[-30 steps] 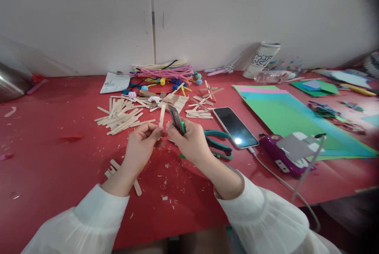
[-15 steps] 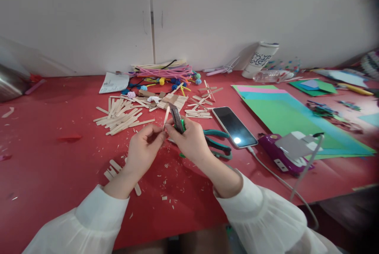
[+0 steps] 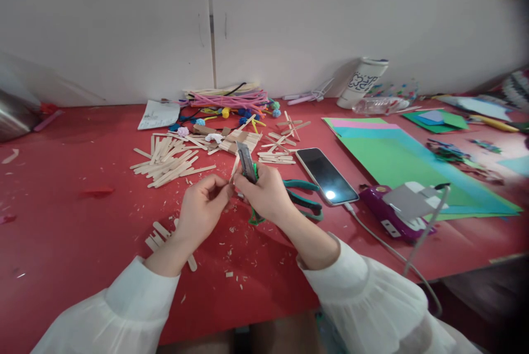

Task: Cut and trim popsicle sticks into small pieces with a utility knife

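Note:
My left hand (image 3: 202, 205) pinches the lower end of a thin wooden craft stick (image 3: 235, 168) above the red table (image 3: 82, 222). My right hand (image 3: 266, 194) is closed round a green-handled utility knife (image 3: 247, 164), its dark blade pointing up against the stick. Both hands meet at the middle of the table. Wood shavings (image 3: 231, 252) lie scattered below them. Several short cut stick pieces (image 3: 159, 233) rest by my left wrist.
A heap of craft sticks (image 3: 169, 158) and pink pipe cleaners (image 3: 231, 101) lie behind the hands. Teal pliers (image 3: 306, 200), a phone (image 3: 326, 175), a purple glue gun (image 3: 392, 213) with its cable, coloured paper sheets (image 3: 392, 156) and a cup (image 3: 363, 81) fill the right side.
The stick in my left hand has tilted rightward toward the knife blade. Both hands have stayed in about the same place.

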{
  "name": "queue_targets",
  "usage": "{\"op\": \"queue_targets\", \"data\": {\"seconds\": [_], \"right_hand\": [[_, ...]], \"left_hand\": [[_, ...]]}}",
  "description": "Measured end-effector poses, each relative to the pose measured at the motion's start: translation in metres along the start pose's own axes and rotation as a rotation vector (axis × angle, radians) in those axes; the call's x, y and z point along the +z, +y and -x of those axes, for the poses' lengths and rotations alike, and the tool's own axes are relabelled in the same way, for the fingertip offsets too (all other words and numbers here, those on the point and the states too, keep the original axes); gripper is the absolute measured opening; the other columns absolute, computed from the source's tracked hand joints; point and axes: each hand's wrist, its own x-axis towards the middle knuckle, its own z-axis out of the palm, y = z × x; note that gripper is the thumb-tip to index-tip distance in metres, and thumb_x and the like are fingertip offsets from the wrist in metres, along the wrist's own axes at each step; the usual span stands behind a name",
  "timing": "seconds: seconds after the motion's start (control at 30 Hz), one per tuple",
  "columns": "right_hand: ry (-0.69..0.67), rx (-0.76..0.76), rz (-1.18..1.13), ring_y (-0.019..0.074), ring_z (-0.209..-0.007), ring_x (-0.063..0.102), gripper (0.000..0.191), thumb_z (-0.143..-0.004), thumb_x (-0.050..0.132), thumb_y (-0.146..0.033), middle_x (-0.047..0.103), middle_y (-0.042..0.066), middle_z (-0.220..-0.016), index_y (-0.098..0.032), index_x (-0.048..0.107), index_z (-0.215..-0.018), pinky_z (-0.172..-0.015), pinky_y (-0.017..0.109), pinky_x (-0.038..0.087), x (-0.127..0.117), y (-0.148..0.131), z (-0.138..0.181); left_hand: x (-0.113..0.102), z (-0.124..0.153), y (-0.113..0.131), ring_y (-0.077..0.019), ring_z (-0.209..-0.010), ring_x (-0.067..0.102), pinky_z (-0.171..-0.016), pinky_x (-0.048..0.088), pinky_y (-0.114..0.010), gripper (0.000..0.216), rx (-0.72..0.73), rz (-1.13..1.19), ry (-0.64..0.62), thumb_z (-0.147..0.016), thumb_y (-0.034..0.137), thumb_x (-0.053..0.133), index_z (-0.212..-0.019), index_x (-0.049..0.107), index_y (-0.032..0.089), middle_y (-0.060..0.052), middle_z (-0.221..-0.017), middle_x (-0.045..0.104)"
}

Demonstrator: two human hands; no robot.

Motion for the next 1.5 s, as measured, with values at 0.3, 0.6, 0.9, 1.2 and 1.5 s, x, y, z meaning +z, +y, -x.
{"op": "queue_targets", "data": {"seconds": [0.3, 0.6, 0.9, 1.2, 1.5], "right_hand": [[-0.038, 0.004, -0.105, 0.0083, -0.038, 0.039, 0.023, -0.075, 0.048, -0.032, 0.042, -0.006, -0.041, -0.02, 0.043, -0.056, -0.04, 0.02, 0.032, 0.003, -0.004, 0.006], [0.083, -0.025, -0.007, 0.0104, -0.05, 0.045, 0.013, -0.072, 0.054, -0.031, 0.05, -0.004, -0.055, -0.018, 0.057, -0.07, -0.05, 0.022, 0.035, 0.002, -0.001, 0.001], [0.089, -0.006, 0.017, 0.0112, -0.05, 0.045, 0.015, -0.071, 0.054, -0.032, 0.049, -0.004, -0.053, -0.018, 0.058, -0.07, -0.05, 0.022, 0.033, 0.004, 0.004, 0.0], [0.109, -0.011, -0.014, 0.0104, -0.05, 0.041, 0.01, -0.067, 0.051, -0.025, 0.045, -0.005, -0.051, -0.019, 0.049, -0.06, -0.05, 0.022, 0.033, 0.005, 0.002, 0.001], [0.163, -0.051, -0.098, 0.0094, -0.047, 0.042, 0.006, -0.062, 0.051, -0.018, 0.046, -0.007, -0.05, -0.02, 0.046, -0.059, -0.048, 0.02, 0.035, 0.004, -0.005, 0.005]], "left_hand": [[-0.006, -0.009, -0.002, -0.0106, -0.044, 0.053, -0.047, 0.045, -0.021, 0.022, -0.066, 0.092, 0.09, -0.072, 0.038, 0.06, -0.066, 0.058, 0.017, 0.002, -0.051, 0.058], [-0.006, -0.004, -0.004, -0.0123, -0.054, 0.054, -0.056, 0.043, -0.023, 0.019, 0.014, -0.016, 0.085, -0.077, 0.035, 0.058, -0.072, 0.06, 0.017, 0.002, -0.058, 0.059], [-0.004, -0.001, -0.002, -0.0121, -0.061, 0.051, -0.06, 0.04, -0.022, 0.012, 0.096, -0.135, 0.077, -0.077, 0.028, 0.057, -0.07, 0.059, 0.019, 0.003, -0.063, 0.057], [-0.001, 0.0, 0.0, -0.0114, -0.056, 0.05, -0.056, 0.04, -0.022, 0.014, 0.028, -0.042, 0.027, -0.072, 0.03, 0.063, -0.065, 0.059, 0.019, 0.004, -0.059, 0.056], [0.005, -0.002, 0.004, -0.012, -0.046, 0.055, -0.045, 0.045, -0.023, 0.032, -0.174, 0.296, -0.06, -0.062, 0.047, 0.072, -0.062, 0.058, 0.017, 0.002, -0.052, 0.058]]}}
